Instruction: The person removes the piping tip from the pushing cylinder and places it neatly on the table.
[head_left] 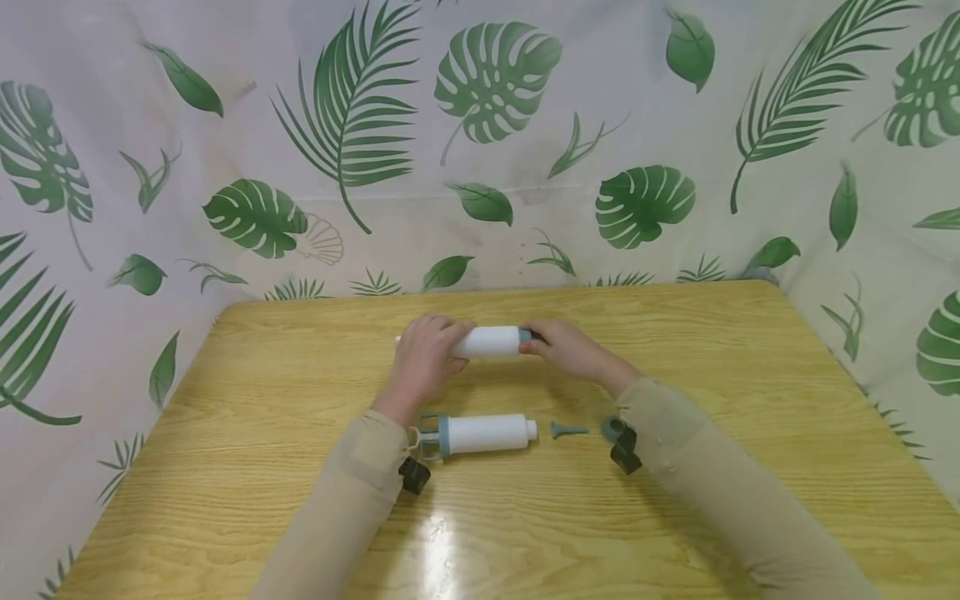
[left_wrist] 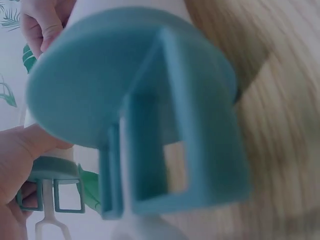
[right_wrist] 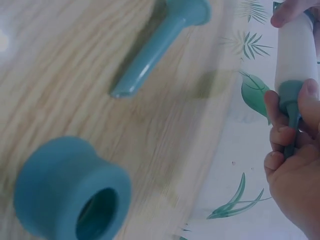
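Observation:
Above the table's far half, my left hand (head_left: 426, 358) grips the white barrel (head_left: 491, 341) of an icing syringe held level. My right hand (head_left: 566, 350) pinches its teal end cap (right_wrist: 290, 92) and the slim nozzle (right_wrist: 292, 120) that sticks out of it. In the left wrist view, this syringe's teal finger grips (left_wrist: 70, 195) show below my left hand. A second icing syringe (head_left: 487, 433) lies nearer on the table, its teal handle end (left_wrist: 210, 145) looming large in that view. To its right are a loose teal nozzle (head_left: 568, 429) and a teal ring cap (right_wrist: 30, 195).
The wooden table (head_left: 300, 517) meets a leaf-printed sheet (head_left: 525, 242) along its back and sides. Black wrist cameras (head_left: 415, 475) hang below both sleeves, close to the lying parts.

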